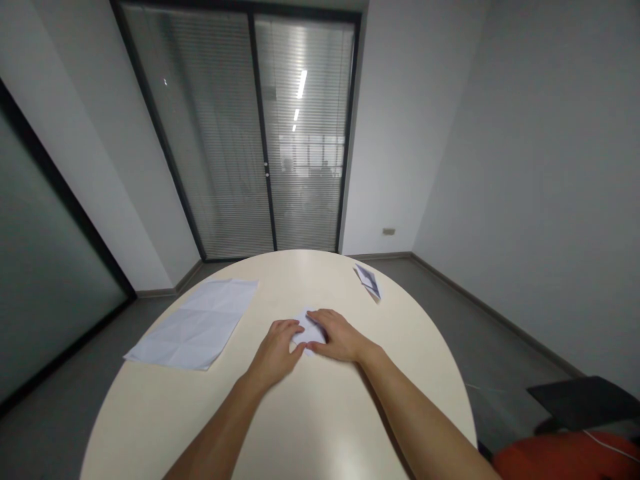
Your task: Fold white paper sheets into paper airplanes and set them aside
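A small piece of folded white paper (311,331) lies on the table between my two hands. My left hand (281,347) grips its left side, with the fingers bent over the edge and the thumb near the front corner. On the right side, my right hand (339,335) holds the paper, its fingers at the far edge and its thumb at the near one. The two thumbs almost meet. Part of the paper is hidden under the fingers, so its exact folds cannot be made out.
A large creased white sheet (200,323) lies flat on the left of the round cream table (310,413). Near the far right edge sits a small folded paper with dark print (369,281). A red chair seat (565,457) and a black panel (585,402) stand beyond the table, lower right.
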The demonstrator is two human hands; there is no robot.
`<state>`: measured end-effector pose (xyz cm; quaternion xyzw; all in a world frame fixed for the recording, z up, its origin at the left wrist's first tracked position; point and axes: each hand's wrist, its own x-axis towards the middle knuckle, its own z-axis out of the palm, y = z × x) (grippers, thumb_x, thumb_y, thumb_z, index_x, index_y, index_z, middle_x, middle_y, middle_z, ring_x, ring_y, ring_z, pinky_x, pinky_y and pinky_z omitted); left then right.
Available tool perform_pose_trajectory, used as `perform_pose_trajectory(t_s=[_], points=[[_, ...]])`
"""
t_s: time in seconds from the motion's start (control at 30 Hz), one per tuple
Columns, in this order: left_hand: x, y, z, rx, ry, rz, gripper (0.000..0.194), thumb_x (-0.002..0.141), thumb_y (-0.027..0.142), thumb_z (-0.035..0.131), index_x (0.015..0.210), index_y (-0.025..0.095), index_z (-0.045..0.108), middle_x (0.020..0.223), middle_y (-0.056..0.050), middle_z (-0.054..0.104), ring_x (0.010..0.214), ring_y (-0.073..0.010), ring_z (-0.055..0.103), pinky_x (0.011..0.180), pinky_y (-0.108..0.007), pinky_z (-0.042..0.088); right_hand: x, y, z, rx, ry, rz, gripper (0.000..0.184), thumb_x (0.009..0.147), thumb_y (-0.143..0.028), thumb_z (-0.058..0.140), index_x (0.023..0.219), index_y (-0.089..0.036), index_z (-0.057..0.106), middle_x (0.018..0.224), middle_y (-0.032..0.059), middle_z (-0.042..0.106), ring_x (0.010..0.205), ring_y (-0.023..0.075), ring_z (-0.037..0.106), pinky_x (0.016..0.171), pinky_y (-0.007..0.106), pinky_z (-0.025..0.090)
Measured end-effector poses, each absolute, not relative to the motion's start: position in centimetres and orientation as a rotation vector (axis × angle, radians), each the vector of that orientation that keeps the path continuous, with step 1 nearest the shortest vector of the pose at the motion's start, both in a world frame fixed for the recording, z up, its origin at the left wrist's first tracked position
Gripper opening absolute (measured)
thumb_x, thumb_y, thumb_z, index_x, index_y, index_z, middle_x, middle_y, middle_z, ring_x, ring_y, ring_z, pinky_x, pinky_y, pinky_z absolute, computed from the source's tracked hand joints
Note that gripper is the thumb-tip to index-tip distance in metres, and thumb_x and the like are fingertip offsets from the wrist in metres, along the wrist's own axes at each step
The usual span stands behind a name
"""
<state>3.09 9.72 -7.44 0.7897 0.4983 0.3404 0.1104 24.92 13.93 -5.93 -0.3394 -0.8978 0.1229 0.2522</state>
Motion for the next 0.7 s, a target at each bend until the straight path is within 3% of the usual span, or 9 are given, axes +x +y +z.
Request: perform_pose_trajectory(t_s=[0.2,0.4,0.6,0.7], points=[[3.0,9.57,-7.26,2.314,1.422,0.964,0.03,0.081,0.018,0.07,0.111,0.022,0.072,0.122,-0.009,0.068,0.12,-0.0256,0.057,0.109,-0.045,0.045,25.01,14.06,-6.36,-1.03,-2.496,0.419,0.085,0.078,-0.061,0.074,0.148,-0.02,0.05,0.15,0.0167,0.052,0.141,0.0395,0.044,0.117,0.062,0.029],[2.96,9.61,-7.18,2.335,1.405,0.963,0.026,0.086,0.019,0.065,0.111,0.023,0.072,0.12,-0.008,0.068,0.119,-0.0247,0.057,0.109,-0.043,0.046,25.04,13.95,-6.27,-1.049,-2.469,0.423,0.072,0.085,-0.063,0.066,0.143,-0.022,0.056,0.15,0.0162,0.053,0.142,0.0393,0.043,0.117,0.062,0.029],[2.86,9.74,-7.27,2.329,1.415,0.945,0.026,0.088,0.016,0.062,0.112,0.022,0.071,0.121,-0.008,0.068,0.119,-0.0242,0.056,0.11,-0.043,0.044,25.08,13.83,-5.67,-1.06,-2.517,0.435,0.072,0.079,-0.058,0.074,0.14,-0.022,0.057,0.151,0.0144,0.052,0.143,0.0426,0.04,0.117,0.066,0.026],[2.85,9.79,-7.27,2.328,1.414,0.933,0.025,0.089,0.017,0.062,0.112,0.021,0.071,0.121,-0.008,0.068,0.119,-0.024,0.056,0.11,-0.043,0.044,25.04,13.78,-5.44,-1.058,-2.515,0.429,0.063,0.084,-0.056,0.07,0.137,-0.023,0.06,0.149,0.014,0.054,0.142,0.0418,0.041,0.116,0.066,0.028]])
